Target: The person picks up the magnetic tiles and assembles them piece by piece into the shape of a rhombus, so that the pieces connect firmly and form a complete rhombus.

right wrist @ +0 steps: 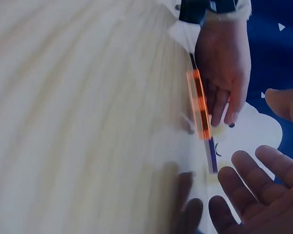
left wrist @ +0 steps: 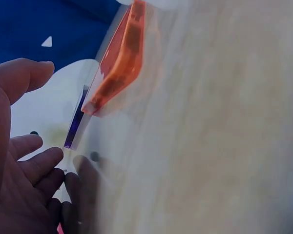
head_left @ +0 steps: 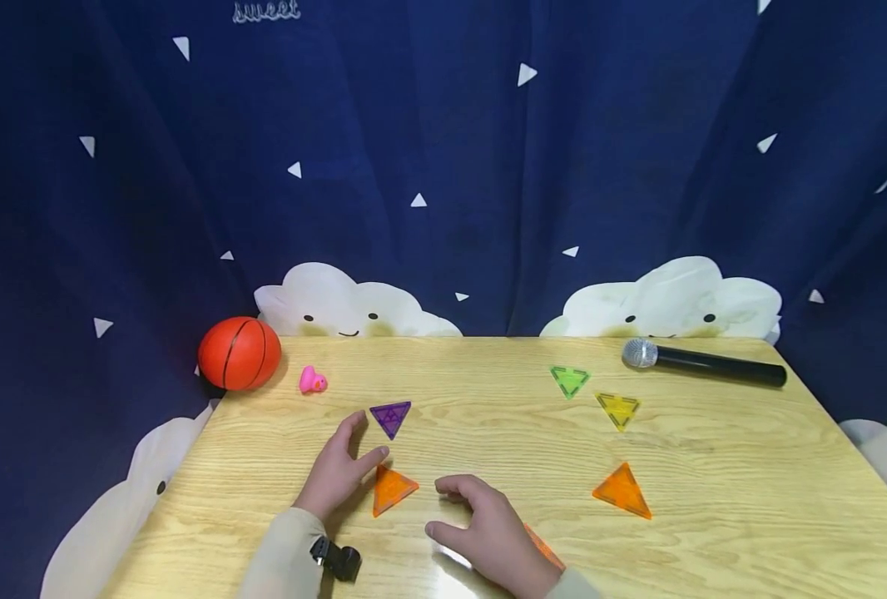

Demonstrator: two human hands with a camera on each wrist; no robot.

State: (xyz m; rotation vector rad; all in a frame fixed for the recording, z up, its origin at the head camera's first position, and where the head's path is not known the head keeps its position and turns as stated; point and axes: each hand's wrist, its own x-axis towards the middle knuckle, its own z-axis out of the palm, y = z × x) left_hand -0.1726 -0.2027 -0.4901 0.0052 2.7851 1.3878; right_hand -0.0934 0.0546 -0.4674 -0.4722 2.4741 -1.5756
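Observation:
My left hand (head_left: 336,472) hovers over the left half of the table, fingers loosely spread and holding nothing. Its fingertips are near a purple triangle tile (head_left: 390,418), and its thumb tip is at the upper corner of an orange triangle tile (head_left: 394,489). In the left wrist view that orange tile (left wrist: 121,66) lies flat, with the purple one (left wrist: 76,122) behind it. My right hand (head_left: 487,532) is to the right of the orange tile, thumb and fingers apart with nothing between them. Another orange tile (head_left: 544,547) is partly hidden behind this hand.
A third orange triangle (head_left: 625,491), a yellow triangle (head_left: 619,410) and a green triangle (head_left: 569,380) lie on the right. A microphone (head_left: 701,363) is at the back right. A red ball (head_left: 240,353) and a pink toy duck (head_left: 312,380) are at the back left.

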